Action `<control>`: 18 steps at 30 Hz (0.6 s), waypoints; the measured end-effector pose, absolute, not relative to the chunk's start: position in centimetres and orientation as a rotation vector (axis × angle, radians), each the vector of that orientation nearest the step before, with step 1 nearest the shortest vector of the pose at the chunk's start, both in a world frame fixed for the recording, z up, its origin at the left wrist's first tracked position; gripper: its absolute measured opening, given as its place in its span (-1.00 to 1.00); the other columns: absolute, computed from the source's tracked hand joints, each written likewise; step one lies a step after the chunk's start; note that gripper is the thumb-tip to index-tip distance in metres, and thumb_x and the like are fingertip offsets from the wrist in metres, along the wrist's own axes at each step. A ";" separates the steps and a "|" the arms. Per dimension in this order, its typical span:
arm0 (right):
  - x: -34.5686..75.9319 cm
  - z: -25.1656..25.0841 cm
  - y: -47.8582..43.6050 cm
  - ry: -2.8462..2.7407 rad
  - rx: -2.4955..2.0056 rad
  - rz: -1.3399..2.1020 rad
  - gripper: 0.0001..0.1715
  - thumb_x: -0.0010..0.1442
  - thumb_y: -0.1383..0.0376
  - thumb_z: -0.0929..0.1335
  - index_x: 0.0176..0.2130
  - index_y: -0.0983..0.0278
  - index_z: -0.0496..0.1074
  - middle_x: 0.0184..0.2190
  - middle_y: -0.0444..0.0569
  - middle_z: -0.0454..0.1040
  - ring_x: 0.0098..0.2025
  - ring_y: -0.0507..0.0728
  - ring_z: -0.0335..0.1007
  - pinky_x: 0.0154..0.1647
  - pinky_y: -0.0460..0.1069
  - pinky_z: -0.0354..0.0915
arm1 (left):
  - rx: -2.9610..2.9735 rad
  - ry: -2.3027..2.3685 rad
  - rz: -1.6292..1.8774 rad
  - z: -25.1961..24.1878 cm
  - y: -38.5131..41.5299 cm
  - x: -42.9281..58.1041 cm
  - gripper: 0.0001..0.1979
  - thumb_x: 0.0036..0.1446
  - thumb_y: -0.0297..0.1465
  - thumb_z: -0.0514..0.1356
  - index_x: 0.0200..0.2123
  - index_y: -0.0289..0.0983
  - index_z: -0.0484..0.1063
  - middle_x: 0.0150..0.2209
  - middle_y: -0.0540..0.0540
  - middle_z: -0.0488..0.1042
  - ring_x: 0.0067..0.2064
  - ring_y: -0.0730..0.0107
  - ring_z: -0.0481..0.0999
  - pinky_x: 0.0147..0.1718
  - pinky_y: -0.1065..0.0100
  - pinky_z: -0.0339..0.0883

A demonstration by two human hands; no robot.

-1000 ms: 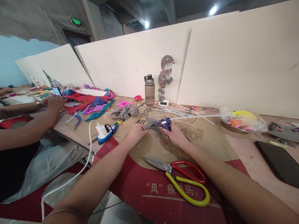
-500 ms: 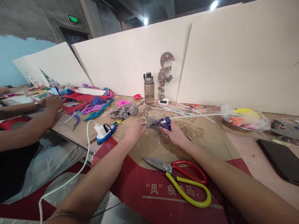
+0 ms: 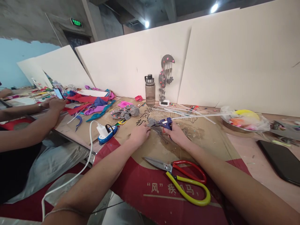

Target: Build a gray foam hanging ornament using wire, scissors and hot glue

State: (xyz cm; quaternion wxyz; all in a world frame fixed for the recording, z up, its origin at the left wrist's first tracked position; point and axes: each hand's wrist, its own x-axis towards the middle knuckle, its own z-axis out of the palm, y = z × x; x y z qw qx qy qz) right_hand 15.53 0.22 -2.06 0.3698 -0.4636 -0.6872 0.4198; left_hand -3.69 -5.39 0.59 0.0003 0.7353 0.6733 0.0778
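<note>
My right hand is wrapped round a dark blue glue gun with a long white glue stick out of its back. The gun's front end points left at a grey piece above the cardboard. My left hand has its fingers closed at the left edge of that grey piece. Grey yarn strands lie below the gun, between my hands. Nearer to me, scissors with one red and one yellow handle rest on the cardboard.
A bottle and a grey moon hanging stand at the white board. To the left are a blue power strip, grey yarn, coloured cloth and another person's arms. A bowl and black phone are on the right.
My left hand has shifted slightly down, and its fingers look more curled. The view has tilted a little. My right hand still holds the glue gun in nearly the same place.
</note>
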 end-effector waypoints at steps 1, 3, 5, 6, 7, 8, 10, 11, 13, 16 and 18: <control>15.5 -1.8 0.1 -1.740 -1.222 1.087 -0.84 0.07 0.31 0.32 -0.27 0.23 0.27 -0.51 -0.18 0.38 -0.56 0.03 0.23 -0.48 -0.04 0.17 | 2.325 2.106 0.239 0.5 -5.4 -3.7 -0.67 0.24 -0.34 0.04 -0.05 -0.19 0.54 -0.11 -0.15 0.48 -0.13 0.30 0.49 -0.14 0.36 0.30; 15.5 -1.3 -0.3 -1.698 -1.271 1.111 -0.85 0.07 0.31 0.32 -0.29 0.23 0.26 -0.53 -0.19 0.38 -0.58 0.02 0.21 -0.51 -0.05 0.16 | 2.352 2.089 0.215 0.4 -5.4 -3.8 -0.65 0.25 -0.34 0.01 -0.03 -0.20 0.53 -0.09 -0.16 0.47 -0.14 0.29 0.48 -0.15 0.35 0.31; 15.4 -1.1 -0.4 -1.665 -1.241 1.150 -0.82 0.05 0.30 0.33 -0.29 0.23 0.26 -0.53 -0.19 0.38 -0.59 0.01 0.21 -0.53 -0.05 0.15 | 2.347 2.095 0.223 0.3 -5.4 -3.8 -0.65 0.26 -0.34 0.00 -0.03 -0.20 0.53 -0.08 -0.15 0.46 -0.13 0.30 0.48 -0.14 0.35 0.31; 15.4 -1.2 -0.4 -1.656 -1.218 1.165 -0.80 0.04 0.30 0.34 -0.28 0.22 0.26 -0.52 -0.19 0.39 -0.58 0.01 0.21 -0.53 -0.06 0.15 | 2.345 2.093 0.225 0.3 -5.3 -3.8 -0.64 0.25 -0.34 0.00 -0.03 -0.20 0.52 -0.08 -0.15 0.46 -0.13 0.30 0.48 -0.14 0.35 0.31; 15.4 -1.4 -0.3 -1.653 -1.200 1.172 -0.78 0.03 0.29 0.35 -0.28 0.22 0.26 -0.52 -0.19 0.39 -0.58 0.01 0.21 -0.54 -0.06 0.15 | 2.349 2.088 0.227 0.2 -5.3 -3.9 -0.64 0.25 -0.35 0.00 -0.03 -0.20 0.52 -0.07 -0.15 0.46 -0.13 0.30 0.48 -0.14 0.35 0.31; 15.3 -1.7 -0.2 -1.655 -1.191 1.171 -0.77 0.02 0.28 0.36 -0.28 0.22 0.26 -0.51 -0.18 0.39 -0.57 0.02 0.22 -0.54 -0.06 0.15 | 2.357 2.080 0.226 0.2 -5.3 -3.9 -0.64 0.25 -0.35 0.00 -0.03 -0.20 0.52 -0.08 -0.16 0.46 -0.12 0.29 0.48 -0.14 0.34 0.31; 15.3 -2.5 0.3 -1.683 -1.182 1.149 -0.76 0.03 0.26 0.37 -0.27 0.21 0.27 -0.50 -0.18 0.39 -0.56 0.02 0.23 -0.52 -0.06 0.16 | 2.372 2.070 0.216 0.2 -5.2 -3.9 -0.64 0.25 -0.36 0.00 -0.03 -0.21 0.53 -0.09 -0.16 0.47 -0.12 0.27 0.48 -0.15 0.33 0.31; 15.2 -2.9 0.5 -1.705 -1.180 1.127 -0.77 0.04 0.25 0.36 -0.26 0.22 0.27 -0.48 -0.17 0.40 -0.54 0.03 0.23 -0.51 -0.06 0.17 | 2.375 2.072 0.210 0.1 -5.2 -3.9 -0.65 0.25 -0.36 0.00 -0.03 -0.21 0.53 -0.09 -0.16 0.47 -0.13 0.27 0.48 -0.15 0.33 0.31; 15.2 -3.6 1.0 -1.756 -1.176 1.075 -0.79 0.06 0.25 0.34 -0.25 0.23 0.29 -0.44 -0.14 0.42 -0.50 0.04 0.27 -0.47 -0.06 0.19 | 2.367 2.085 0.199 0.1 -5.2 -3.9 -0.65 0.24 -0.36 0.01 -0.04 -0.21 0.53 -0.08 -0.16 0.47 -0.13 0.27 0.48 -0.15 0.34 0.31; 15.1 -4.2 1.4 -1.808 -1.195 1.006 -0.79 0.09 0.26 0.32 -0.22 0.24 0.30 -0.39 -0.09 0.46 -0.42 0.08 0.33 -0.38 -0.04 0.23 | 2.356 2.099 0.192 0.2 -5.3 -3.9 -0.65 0.24 -0.36 0.01 -0.04 -0.22 0.52 -0.07 -0.16 0.47 -0.14 0.28 0.49 -0.16 0.34 0.31; 15.0 -4.2 1.4 -1.806 -1.217 0.984 -0.79 0.10 0.27 0.32 -0.21 0.24 0.31 -0.38 -0.07 0.47 -0.37 0.10 0.35 -0.33 -0.02 0.25 | 2.358 2.098 0.190 0.2 -5.3 -3.9 -0.65 0.24 -0.36 0.01 -0.03 -0.23 0.52 -0.07 -0.16 0.47 -0.13 0.27 0.49 -0.16 0.33 0.31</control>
